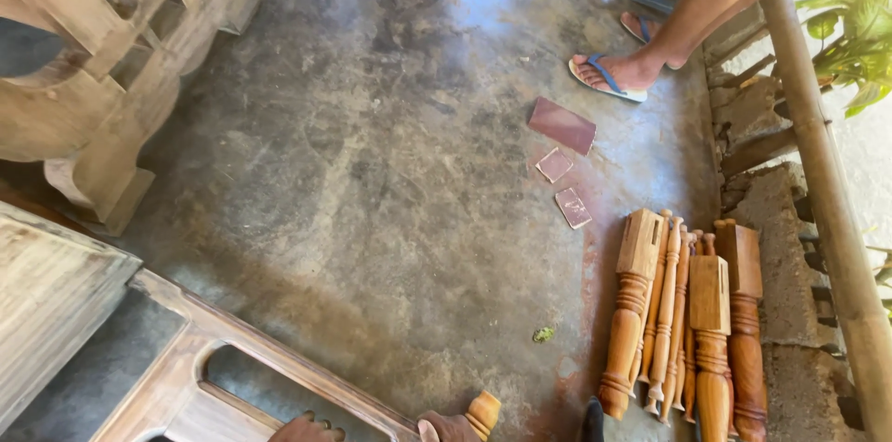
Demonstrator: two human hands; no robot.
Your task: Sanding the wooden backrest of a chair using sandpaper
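My left hand (307,427) rested on a pale, matt, unfinished wooden frame (232,354). The turned wooden legs (683,312) looked smooth and reddish. The concrete floor (372,172) was rough, mottled grey; the sandpaper pieces (561,126) looked matt.

You've got bare concrete floor (390,172) here, sandpaper scraps (561,125) well beyond your hands, turned wooden legs (683,321) lying off right.

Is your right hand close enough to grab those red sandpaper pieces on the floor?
Probably not from here. The right hand is at the bottom edge on a wooden frame, and the sandpaper pieces lie well across the floor. Nothing blocks the way, though.
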